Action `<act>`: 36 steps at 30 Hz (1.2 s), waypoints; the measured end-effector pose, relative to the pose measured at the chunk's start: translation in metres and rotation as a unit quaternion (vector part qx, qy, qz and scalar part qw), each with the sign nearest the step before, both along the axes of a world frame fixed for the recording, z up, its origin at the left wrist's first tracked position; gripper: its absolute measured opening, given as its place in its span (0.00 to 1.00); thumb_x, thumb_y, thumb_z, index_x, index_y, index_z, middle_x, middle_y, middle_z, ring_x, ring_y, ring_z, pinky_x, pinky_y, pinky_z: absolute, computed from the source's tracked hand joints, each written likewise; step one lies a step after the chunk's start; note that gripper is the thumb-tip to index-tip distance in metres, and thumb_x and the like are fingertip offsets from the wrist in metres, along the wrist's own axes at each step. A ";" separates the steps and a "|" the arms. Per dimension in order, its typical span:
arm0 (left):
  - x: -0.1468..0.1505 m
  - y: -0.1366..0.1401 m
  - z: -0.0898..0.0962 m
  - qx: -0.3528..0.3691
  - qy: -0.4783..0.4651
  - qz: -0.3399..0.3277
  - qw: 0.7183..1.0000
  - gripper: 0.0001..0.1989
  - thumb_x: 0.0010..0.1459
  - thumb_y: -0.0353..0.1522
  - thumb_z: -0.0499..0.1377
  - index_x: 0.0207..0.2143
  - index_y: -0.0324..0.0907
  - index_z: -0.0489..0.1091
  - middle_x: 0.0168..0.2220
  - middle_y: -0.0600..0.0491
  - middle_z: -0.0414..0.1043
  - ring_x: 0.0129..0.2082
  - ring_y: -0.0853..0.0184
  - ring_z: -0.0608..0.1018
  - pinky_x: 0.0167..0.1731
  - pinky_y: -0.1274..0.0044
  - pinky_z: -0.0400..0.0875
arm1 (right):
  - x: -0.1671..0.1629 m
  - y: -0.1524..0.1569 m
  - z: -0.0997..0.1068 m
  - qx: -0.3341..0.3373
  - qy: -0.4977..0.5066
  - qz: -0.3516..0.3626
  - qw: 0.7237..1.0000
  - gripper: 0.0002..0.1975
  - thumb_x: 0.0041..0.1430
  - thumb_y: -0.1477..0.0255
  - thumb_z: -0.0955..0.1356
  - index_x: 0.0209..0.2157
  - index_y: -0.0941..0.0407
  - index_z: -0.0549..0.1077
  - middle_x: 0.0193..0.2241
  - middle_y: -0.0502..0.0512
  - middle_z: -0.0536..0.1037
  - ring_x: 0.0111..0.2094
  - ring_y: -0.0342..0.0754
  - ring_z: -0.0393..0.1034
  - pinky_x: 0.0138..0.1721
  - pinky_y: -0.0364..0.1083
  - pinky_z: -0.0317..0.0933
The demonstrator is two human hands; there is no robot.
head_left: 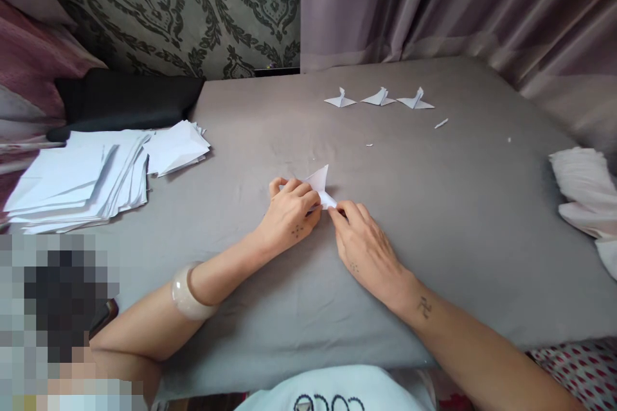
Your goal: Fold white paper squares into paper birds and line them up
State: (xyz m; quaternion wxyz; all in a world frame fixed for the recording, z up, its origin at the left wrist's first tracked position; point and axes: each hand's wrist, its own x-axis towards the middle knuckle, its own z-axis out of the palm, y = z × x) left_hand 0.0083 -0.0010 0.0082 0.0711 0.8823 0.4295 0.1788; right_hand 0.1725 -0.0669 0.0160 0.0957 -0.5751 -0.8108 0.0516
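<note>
Near the middle of the grey-covered table, a folded white paper piece (318,181) is between my hands, with a pointed flap standing up. My left hand (290,209) is closed over its left part, fingers curled and covering much of it. My right hand (361,234) pinches the lower right tip of the same paper between thumb and fingers. Farther back stand three finished-looking folded paper birds in a row: a left one (340,100), a middle one (380,97) and a right one (416,100).
A large stack of white paper (81,176) lies at the left, beside a smaller pile (176,148). Behind them is a black flat item (130,103). Paper scraps (441,123) lie at the back right. A crumpled white cloth (583,186) sits at the right edge. Another person is blurred at lower left.
</note>
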 end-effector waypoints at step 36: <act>-0.029 0.011 0.004 0.135 -0.031 -0.013 0.990 0.17 0.60 0.44 0.57 0.30 0.40 0.67 0.24 0.54 0.70 0.21 0.72 0.70 0.23 0.80 0.60 | 0.008 0.002 -0.001 0.004 -0.031 0.041 0.999 0.24 0.62 0.82 0.57 0.59 0.58 0.64 0.43 0.61 0.70 0.39 0.52 0.60 0.39 0.50 0.58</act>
